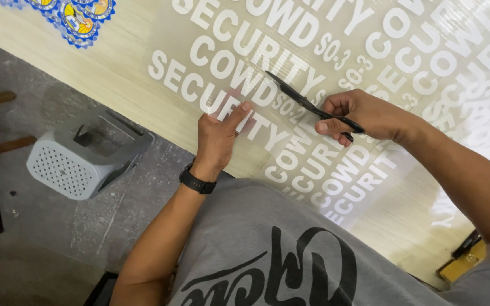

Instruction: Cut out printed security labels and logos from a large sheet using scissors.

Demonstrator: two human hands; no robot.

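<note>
We've got a clear film sheet (370, 85) with rows of white lettering lying flat on the pale wood worktop (114, 68), spread across most of the view & running off the top right edge. Our right hand (364, 116) is closed round the handles of black scissors (307, 102), blades pointing up-left over the sheet, tips w/ only a slight gap as far as we can tell. Our left hand (216, 136) is open, not gripping anything, fingers flat & pressing the sheet down just beside the blades; a black watch (198, 181) sits on that wrist.

The sheet looks thin, light & floppy, prob. slick on top going by the glare at the right, so it'd likely slide or curl if not pinned. Best held flat w/ a palm close to the cut line, or pinched at the near edge; it should crease easily if bunched.

Off the worktop, on the grey floor at left, stands a grey plastic basket (80, 153) w/ small holes. Blue & yellow round stickers (77, 20) lie at the top left corner
</note>
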